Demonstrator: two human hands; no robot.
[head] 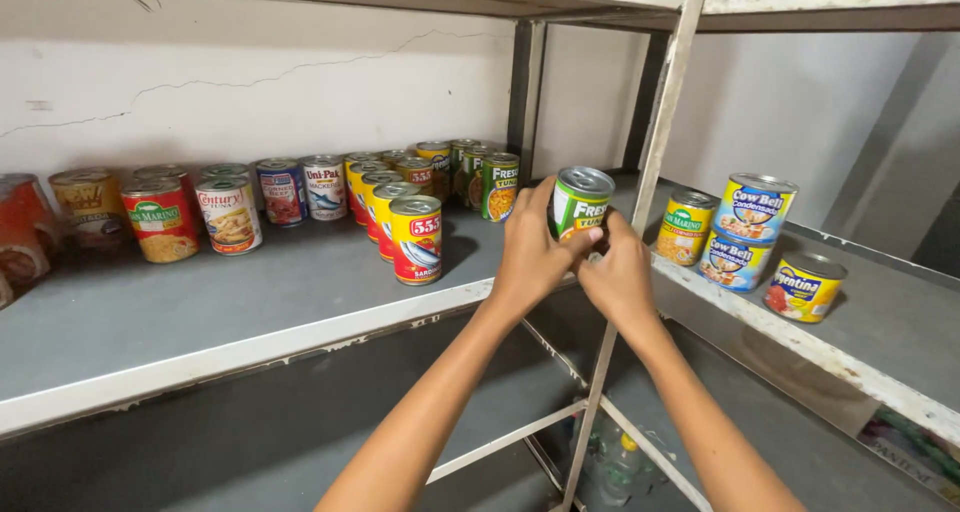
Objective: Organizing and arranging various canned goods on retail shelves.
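A green and white tin can (pixel 580 202) with a silver lid is held up in front of the shelf post. My left hand (pixel 530 257) grips its left side and lower part. My right hand (pixel 620 272) touches its lower right side from below. Both hands hover above the front edge of the grey shelf (pixel 200 312). Closest to my left hand stands a row of yellow and red cans (pixel 415 237), a short way to its left.
Several more cans line the back of the left shelf, among them a white can (pixel 230 215) and a green one (pixel 500 185). The right shelf (pixel 880 322) bears stacked blue cans (pixel 752 210) and yellow cans (pixel 805 285). A rusty upright post (pixel 650 162) separates the shelves.
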